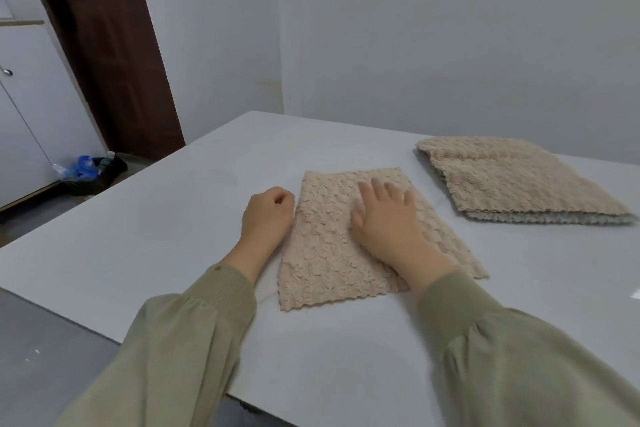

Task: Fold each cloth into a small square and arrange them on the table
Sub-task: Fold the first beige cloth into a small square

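A folded beige cloth [329, 253] lies on the white desk [173, 218], its long axis running away from the person. The right grip [388, 218] presses flat on it, fingers spread. The left grip [268, 210] is curled at the cloth's left edge; whether it pinches is unclear. Right of the cloth sits a cloth stack [519, 180]. Far left, a floor bin [110, 166] holds bottles.
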The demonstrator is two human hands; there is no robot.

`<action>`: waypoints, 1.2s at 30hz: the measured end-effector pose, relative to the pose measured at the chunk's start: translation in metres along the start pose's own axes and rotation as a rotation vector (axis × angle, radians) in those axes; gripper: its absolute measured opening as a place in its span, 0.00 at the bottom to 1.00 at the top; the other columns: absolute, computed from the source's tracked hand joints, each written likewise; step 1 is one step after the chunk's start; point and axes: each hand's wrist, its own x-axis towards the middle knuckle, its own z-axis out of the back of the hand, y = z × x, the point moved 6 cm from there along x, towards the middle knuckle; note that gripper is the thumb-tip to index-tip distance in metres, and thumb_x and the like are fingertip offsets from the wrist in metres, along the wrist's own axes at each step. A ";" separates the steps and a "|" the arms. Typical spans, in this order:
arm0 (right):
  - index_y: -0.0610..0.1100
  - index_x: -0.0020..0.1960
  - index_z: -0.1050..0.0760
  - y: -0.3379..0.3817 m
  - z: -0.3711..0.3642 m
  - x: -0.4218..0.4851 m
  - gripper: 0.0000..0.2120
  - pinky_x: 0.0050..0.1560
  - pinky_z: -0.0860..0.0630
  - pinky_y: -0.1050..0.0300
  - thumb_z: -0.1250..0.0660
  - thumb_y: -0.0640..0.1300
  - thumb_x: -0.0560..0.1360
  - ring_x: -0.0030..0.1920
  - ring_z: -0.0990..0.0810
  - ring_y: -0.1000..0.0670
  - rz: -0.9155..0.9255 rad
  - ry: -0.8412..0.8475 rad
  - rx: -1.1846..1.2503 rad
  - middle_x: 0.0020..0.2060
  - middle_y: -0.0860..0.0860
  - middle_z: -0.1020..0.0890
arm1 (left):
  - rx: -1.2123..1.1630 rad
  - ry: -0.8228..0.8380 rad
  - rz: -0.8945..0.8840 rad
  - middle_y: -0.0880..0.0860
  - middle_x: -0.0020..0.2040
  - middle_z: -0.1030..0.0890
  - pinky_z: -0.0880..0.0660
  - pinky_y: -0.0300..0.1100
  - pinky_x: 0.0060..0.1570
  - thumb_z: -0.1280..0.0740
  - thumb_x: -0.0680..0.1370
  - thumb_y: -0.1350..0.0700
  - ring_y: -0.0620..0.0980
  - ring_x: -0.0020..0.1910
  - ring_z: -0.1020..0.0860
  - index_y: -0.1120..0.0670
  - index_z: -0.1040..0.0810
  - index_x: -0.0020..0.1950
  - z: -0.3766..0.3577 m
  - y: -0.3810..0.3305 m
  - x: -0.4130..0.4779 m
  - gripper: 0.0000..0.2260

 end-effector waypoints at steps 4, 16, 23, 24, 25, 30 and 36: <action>0.49 0.77 0.52 -0.008 -0.033 0.004 0.28 0.73 0.57 0.39 0.57 0.58 0.80 0.76 0.53 0.45 -0.018 0.209 0.049 0.77 0.48 0.51 | 0.325 0.025 -0.014 0.51 0.48 0.19 0.29 0.47 0.48 0.43 0.77 0.49 0.55 0.52 0.25 0.51 0.19 0.44 -0.015 0.000 0.029 0.14; 0.46 0.67 0.32 -0.011 -0.024 0.005 0.22 0.70 0.43 0.42 0.49 0.54 0.78 0.70 0.37 0.45 -0.055 0.030 0.118 0.69 0.48 0.32 | 0.269 0.290 -0.431 0.47 0.61 0.23 0.34 0.33 0.57 0.33 0.74 0.58 0.45 0.61 0.27 0.50 0.19 0.45 -0.049 -0.035 0.012 0.05; 0.41 0.65 0.30 -0.034 0.003 -0.002 0.17 0.64 0.33 0.51 0.42 0.41 0.77 0.62 0.29 0.45 -0.201 -0.316 0.427 0.63 0.44 0.25 | 0.114 0.301 -0.246 0.46 0.55 0.20 0.28 0.40 0.56 0.29 0.73 0.57 0.45 0.53 0.23 0.52 0.17 0.40 -0.046 -0.031 0.008 0.02; 0.42 0.69 0.34 -0.030 0.003 -0.002 0.20 0.68 0.37 0.50 0.43 0.41 0.77 0.67 0.33 0.45 -0.154 -0.299 0.451 0.68 0.44 0.30 | 0.106 0.281 -0.225 0.46 0.53 0.20 0.29 0.38 0.53 0.28 0.72 0.58 0.45 0.52 0.23 0.50 0.19 0.41 -0.046 -0.031 0.008 0.03; 0.43 0.72 0.37 -0.025 0.001 0.000 0.23 0.72 0.41 0.48 0.44 0.42 0.77 0.71 0.37 0.45 -0.093 -0.246 0.425 0.71 0.45 0.34 | 0.097 0.274 -0.200 0.46 0.52 0.21 0.29 0.37 0.51 0.28 0.71 0.58 0.45 0.52 0.24 0.49 0.21 0.45 -0.046 -0.030 0.008 0.06; 0.46 0.74 0.42 -0.017 -0.022 0.004 0.25 0.74 0.52 0.41 0.49 0.50 0.78 0.74 0.44 0.47 -0.033 0.019 0.182 0.74 0.48 0.38 | 0.058 0.295 -0.114 0.48 0.53 0.26 0.34 0.30 0.45 0.29 0.72 0.61 0.41 0.46 0.28 0.48 0.31 0.69 -0.046 -0.030 0.008 0.27; 0.43 0.74 0.43 -0.021 -0.023 0.004 0.27 0.75 0.52 0.42 0.48 0.52 0.77 0.75 0.45 0.46 -0.101 0.031 0.179 0.74 0.46 0.39 | -0.260 0.239 -0.041 0.48 0.39 0.27 0.31 0.31 0.36 0.27 0.71 0.62 0.42 0.35 0.27 0.51 0.24 0.63 -0.042 -0.029 0.013 0.21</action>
